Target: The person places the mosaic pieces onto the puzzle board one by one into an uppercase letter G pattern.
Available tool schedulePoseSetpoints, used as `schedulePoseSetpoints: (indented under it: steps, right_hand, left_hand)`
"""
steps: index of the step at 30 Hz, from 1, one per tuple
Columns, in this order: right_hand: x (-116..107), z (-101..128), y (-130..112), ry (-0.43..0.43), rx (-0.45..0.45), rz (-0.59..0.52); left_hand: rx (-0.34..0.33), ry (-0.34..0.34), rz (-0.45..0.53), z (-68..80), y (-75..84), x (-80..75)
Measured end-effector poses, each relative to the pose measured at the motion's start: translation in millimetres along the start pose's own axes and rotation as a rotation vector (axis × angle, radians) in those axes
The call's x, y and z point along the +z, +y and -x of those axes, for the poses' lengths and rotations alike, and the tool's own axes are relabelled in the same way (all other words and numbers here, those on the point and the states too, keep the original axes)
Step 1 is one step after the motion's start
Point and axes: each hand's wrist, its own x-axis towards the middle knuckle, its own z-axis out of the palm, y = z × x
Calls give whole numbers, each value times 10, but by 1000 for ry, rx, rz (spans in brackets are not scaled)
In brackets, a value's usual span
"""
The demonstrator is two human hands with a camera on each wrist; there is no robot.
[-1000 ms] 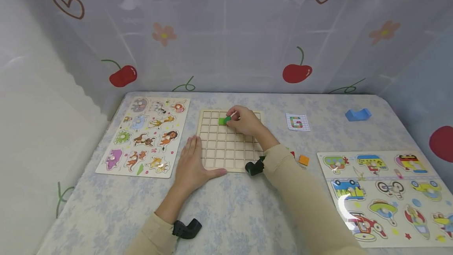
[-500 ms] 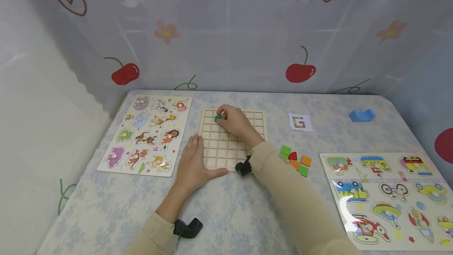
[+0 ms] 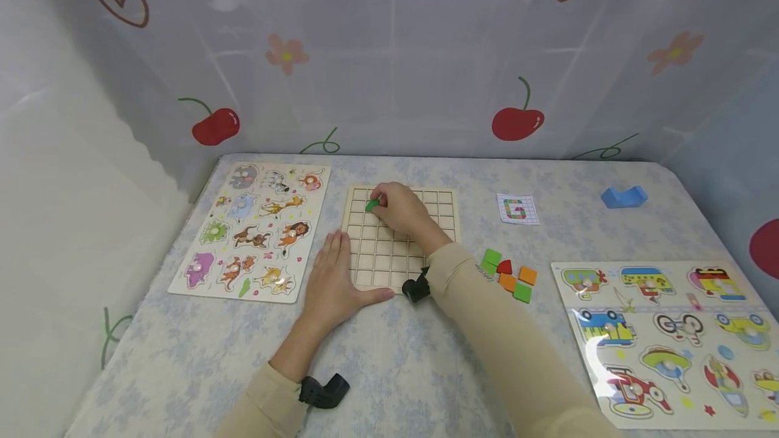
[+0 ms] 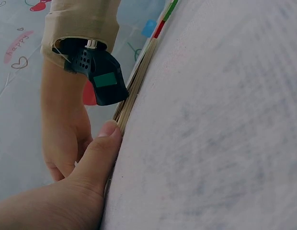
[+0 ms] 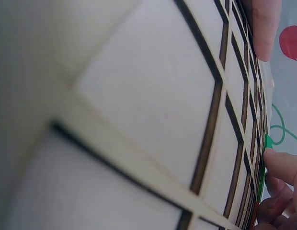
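A square wooden grid board (image 3: 371,260) lies in the middle of the table. My right hand (image 3: 398,209) pinches a small dark green piece (image 3: 372,205) between thumb and fingers, low over the upper-left cells. In the right wrist view the same green piece (image 5: 268,141) shows at my thumb tip, close against the grid. My left hand (image 3: 331,282) rests at the board's near-left corner, fingers straight along the left side and thumb along the front edge. From the left wrist view, the left thumb (image 4: 98,153) lies against the board's edge. The cells under my right hand are hidden.
Right of the board lie loose pieces: green tiles (image 3: 522,293), orange tiles (image 3: 527,276) and a red piece (image 3: 504,267). Behind them is a card with a coloured G (image 3: 518,209). A blue block (image 3: 624,197) stands back right. An animal puzzle (image 3: 276,228) and a vehicle puzzle (image 3: 648,303) flank the board.
My right hand has moved left across the upper rows with the dark green piece, now over cells further left. A light green tile seen beside it earlier is out of sight. The left hand stays put.
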Motion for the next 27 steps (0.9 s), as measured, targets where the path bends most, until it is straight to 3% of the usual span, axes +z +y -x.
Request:
schedulePoseSetpoints:
  steps: [14,20,27]
  right_hand:
    - [-75,113,-14,-18,-9,-18]
    - [-224,254,64,-14,-9,-86]
    - [-523,500,320,-47,19,-141]
  left_hand:
    - [0,-7,-3,7,23,19]
    - [-13,-11,2,5,33,16]
    - [-25,-12,2,15,45,0]
